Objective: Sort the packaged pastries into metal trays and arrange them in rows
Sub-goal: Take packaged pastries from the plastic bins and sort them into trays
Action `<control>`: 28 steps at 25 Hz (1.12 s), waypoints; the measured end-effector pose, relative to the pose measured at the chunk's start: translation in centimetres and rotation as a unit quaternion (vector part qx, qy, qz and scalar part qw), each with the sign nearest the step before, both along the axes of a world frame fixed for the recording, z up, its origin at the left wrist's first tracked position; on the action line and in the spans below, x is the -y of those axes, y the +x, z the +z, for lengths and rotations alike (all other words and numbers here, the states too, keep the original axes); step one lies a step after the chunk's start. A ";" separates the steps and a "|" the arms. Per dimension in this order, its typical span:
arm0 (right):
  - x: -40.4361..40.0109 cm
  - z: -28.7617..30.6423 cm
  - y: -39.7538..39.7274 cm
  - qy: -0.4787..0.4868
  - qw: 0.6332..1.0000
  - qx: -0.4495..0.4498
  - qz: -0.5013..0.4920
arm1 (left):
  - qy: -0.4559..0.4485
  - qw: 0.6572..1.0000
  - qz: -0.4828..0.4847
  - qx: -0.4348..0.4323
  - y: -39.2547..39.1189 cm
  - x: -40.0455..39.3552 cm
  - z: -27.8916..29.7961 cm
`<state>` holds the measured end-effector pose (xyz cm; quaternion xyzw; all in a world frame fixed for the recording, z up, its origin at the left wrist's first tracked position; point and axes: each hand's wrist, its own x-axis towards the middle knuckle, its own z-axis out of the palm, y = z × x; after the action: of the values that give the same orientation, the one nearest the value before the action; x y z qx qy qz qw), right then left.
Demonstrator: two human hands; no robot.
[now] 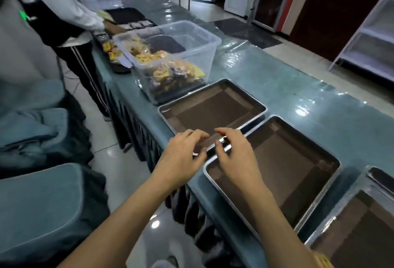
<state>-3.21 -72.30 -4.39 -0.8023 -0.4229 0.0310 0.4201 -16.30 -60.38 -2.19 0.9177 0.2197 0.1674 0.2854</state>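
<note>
Both hands, left and right, fingers loosely curled, touch adjoining tray rims

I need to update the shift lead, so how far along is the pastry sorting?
Barely started. Done: three metal trays, far, middle and near, lie lined and empty. In hand: left hand and right hand hover empty over the first two trays' adjoining corners. Left: all packaged pastries remain in the clear bin.

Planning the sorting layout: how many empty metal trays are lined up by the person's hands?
3: the far tray beside the clear bin, the middle tray under the right hand, the near tray cut off at the frame's edge.
</note>
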 end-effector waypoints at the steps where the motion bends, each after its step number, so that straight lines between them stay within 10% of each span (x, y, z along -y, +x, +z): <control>1: -1.5 0.0 -0.6 0.003 1.000 0.001 0.015 | -0.001 1.000 0.012 0.004 -1.0 -1.3 0.1; 28: -28.6 0.7 -10.5 0.008 0.977 -0.013 0.212 | -0.027 0.972 0.226 0.055 -15.2 -21.8 0.3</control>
<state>-13.72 -43.70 -3.72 -0.6905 -0.5782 0.1270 0.4155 -31.51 -38.54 -1.88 0.8256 0.4102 0.2718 0.2762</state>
